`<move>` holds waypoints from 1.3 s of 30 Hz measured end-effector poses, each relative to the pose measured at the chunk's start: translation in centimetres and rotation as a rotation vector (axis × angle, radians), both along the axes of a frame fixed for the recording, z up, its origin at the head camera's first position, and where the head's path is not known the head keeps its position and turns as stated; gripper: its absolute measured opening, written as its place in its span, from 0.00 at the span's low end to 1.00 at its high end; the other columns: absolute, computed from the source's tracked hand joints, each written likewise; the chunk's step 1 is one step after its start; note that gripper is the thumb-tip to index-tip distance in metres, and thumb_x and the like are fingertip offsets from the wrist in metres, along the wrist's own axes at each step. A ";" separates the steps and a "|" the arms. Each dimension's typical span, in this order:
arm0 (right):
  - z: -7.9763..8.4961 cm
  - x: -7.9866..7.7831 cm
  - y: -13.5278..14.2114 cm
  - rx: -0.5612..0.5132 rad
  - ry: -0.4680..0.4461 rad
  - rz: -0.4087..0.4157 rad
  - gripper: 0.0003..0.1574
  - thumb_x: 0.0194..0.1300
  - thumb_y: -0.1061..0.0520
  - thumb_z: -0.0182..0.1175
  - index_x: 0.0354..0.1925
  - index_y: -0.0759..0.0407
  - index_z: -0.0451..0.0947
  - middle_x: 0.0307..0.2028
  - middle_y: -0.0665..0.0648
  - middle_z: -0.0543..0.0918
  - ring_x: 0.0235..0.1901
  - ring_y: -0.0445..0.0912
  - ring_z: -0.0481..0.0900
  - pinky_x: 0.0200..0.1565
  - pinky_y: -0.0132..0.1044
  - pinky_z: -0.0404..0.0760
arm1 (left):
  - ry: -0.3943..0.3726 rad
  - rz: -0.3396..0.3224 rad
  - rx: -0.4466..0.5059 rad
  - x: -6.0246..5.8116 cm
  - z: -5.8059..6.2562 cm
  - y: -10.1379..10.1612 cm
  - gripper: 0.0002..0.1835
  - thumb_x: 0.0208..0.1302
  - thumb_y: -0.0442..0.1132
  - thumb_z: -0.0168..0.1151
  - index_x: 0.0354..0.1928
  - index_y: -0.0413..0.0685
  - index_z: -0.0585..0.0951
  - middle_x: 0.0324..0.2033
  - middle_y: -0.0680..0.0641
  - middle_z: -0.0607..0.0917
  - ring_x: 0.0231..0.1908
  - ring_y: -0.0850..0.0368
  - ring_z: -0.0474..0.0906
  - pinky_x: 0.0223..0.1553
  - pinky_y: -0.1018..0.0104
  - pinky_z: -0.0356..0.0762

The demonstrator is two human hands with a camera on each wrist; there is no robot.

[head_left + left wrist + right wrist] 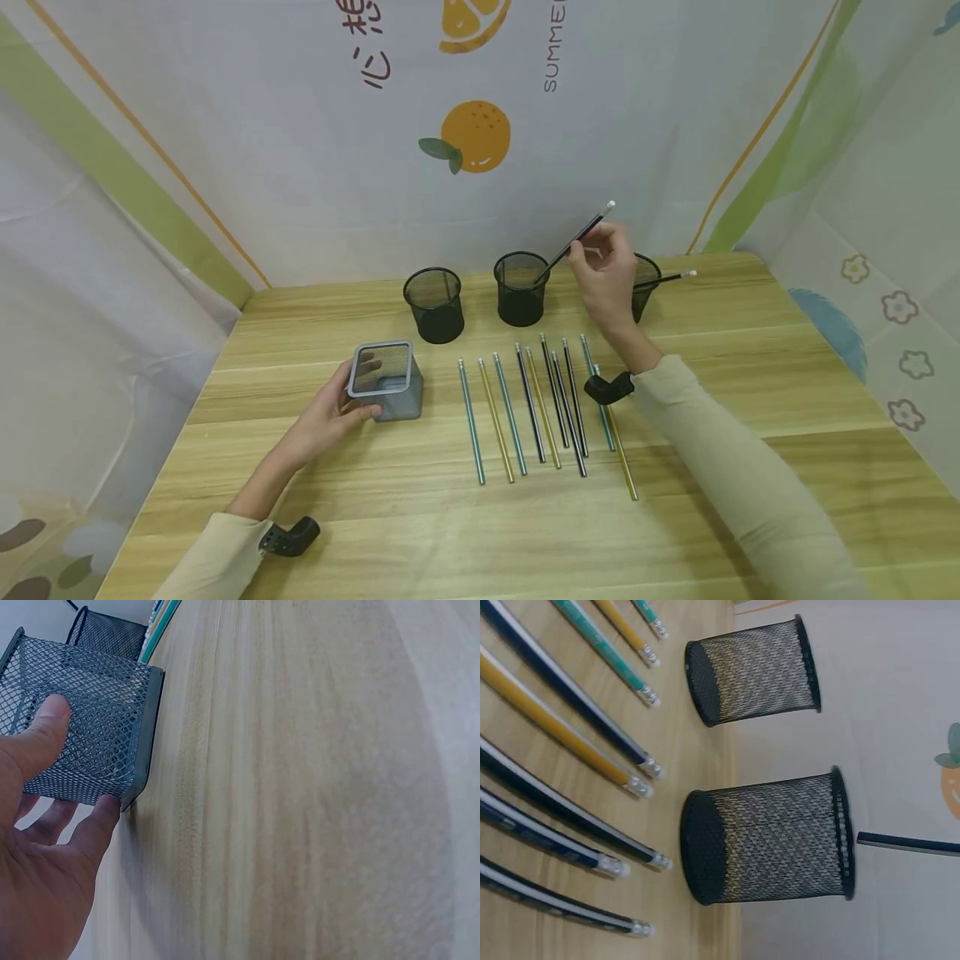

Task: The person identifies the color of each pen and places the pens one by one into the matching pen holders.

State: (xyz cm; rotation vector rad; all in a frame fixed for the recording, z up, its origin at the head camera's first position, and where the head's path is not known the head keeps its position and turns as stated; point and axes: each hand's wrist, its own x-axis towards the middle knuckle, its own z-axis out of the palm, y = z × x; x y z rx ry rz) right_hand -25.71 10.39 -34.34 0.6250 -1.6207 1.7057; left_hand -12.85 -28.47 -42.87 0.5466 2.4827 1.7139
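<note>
My right hand (pixel 609 279) pinches a black pencil (pixel 592 223), white eraser end up. It slants down over the middle round black mesh cup (pixel 521 308), its lower end at the rim. In the right wrist view the pencil (pixel 907 843) comes in beside the mouth of a cup (pixel 780 840); the hand is out of that frame. My left hand (pixel 321 427) grips a grey square mesh pen holder (pixel 401 406) on the table's left. The left wrist view shows thumb and fingers on either side of the holder (pixel 90 761).
Another round mesh cup (pixel 440 323) stands at the left. A third cup (pixel 647 271), partly behind my right hand, has a black pencil (pixel 669 279) leaning out. Several teal, gold and dark pencils (pixel 471 421) lie in a row. A printed curtain (pixel 337 192) hangs behind the table.
</note>
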 end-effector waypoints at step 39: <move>-6.0 0.7 4.9 0.676 -0.677 0.049 0.17 0.67 0.63 0.62 0.50 0.74 0.75 0.42 0.66 0.82 0.43 0.58 0.83 0.45 0.46 0.85 | -0.010 -0.002 0.004 0.1 0.0 0.0 0.42 0.66 0.21 0.63 0.77 0.36 0.53 0.72 0.30 0.62 0.68 0.31 0.62 0.64 0.50 0.72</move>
